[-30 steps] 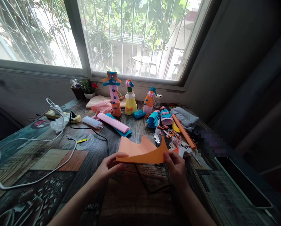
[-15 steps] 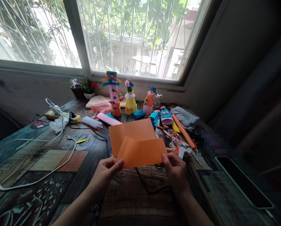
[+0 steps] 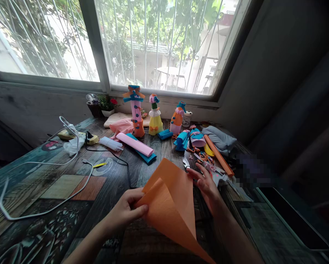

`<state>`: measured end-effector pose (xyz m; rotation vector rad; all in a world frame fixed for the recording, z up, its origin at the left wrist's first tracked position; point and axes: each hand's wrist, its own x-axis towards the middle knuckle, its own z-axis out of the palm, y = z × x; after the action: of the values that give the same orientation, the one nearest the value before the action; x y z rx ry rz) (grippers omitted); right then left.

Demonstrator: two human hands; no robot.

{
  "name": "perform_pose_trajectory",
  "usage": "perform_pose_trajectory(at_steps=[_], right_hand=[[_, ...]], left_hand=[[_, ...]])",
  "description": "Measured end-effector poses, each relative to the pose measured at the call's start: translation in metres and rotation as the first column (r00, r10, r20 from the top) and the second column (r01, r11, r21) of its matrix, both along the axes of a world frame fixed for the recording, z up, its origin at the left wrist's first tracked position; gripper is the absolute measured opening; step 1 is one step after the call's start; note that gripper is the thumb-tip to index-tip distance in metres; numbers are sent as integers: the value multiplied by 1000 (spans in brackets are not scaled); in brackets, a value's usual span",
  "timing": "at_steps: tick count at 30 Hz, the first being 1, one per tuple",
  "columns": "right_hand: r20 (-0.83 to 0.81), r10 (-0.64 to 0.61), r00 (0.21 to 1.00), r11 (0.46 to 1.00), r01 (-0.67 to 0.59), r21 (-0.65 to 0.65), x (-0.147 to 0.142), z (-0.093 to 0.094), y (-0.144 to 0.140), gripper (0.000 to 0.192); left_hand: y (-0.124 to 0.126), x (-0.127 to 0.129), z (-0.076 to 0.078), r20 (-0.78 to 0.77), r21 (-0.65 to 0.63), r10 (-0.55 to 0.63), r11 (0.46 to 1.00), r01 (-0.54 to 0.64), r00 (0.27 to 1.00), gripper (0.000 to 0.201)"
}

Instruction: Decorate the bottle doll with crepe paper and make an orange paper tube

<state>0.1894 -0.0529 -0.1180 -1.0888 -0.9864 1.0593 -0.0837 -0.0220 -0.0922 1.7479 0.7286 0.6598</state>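
Note:
An orange sheet of paper (image 3: pixel 167 209), partly curled over itself, hangs above the near side of the table, one corner pointing down toward me. My left hand (image 3: pixel 131 207) pinches its left edge between thumb and fingers. At the sheet's right edge, my right hand (image 3: pixel 205 183) has its fingers spread, close to the paper; whether a fingertip touches it I cannot tell. Beyond the sheet lie a pink paper roll (image 3: pixel 135 145) and a blue roll (image 3: pixel 148 158) partly under it.
Decorated figures, one tall (image 3: pixel 137 112), one yellow (image 3: pixel 155 123), one orange (image 3: pixel 177 119), stand by the window. Scissors (image 3: pixel 185 164), paper scraps and an orange roll (image 3: pixel 218 156) lie at right. A power strip (image 3: pixel 91 138) and cables spread at left; a phone (image 3: pixel 291 218) rests far right.
My right hand has let go of the orange paper's near edge and moved up with fingers opened. The sheet has turned, its free corner now dropping toward me. My left hand still holds on.

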Motion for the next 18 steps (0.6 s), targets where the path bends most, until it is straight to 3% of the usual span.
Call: perform_pose_trajectory(at_steps=[2, 5, 8, 11, 14, 16, 18], right_hand=[[97, 17, 995, 997, -9, -80, 1, 1, 0, 86], [197, 51, 979, 977, -8, -214, 1, 2, 0, 89], [230, 144, 963, 966, -86, -245, 1, 5, -1, 59], [291, 123, 949, 976, -63, -208, -3, 8, -4, 34], [468, -7, 884, 995, 53, -85, -13, 11, -11, 21], [656, -135, 742, 990, 81, 112, -22, 12, -16, 16], [783, -308, 540, 935, 21, 353, -29, 12, -20, 20]], left_hand=[[-1, 0, 2, 1, 7, -58, 998, 58, 998, 49], [-2, 0, 2, 56, 4, -32, 999, 32, 998, 48], [0, 0, 2, 107, 27, 40, 999, -43, 994, 42], [1, 3, 1, 16, 64, 117, 991, -117, 993, 39], [1, 6, -5, -117, 176, 218, 965, -196, 969, 36], [0, 7, -11, -137, 295, 318, 917, -268, 938, 35], [1, 6, -16, -110, 416, 409, 847, -332, 906, 33]])
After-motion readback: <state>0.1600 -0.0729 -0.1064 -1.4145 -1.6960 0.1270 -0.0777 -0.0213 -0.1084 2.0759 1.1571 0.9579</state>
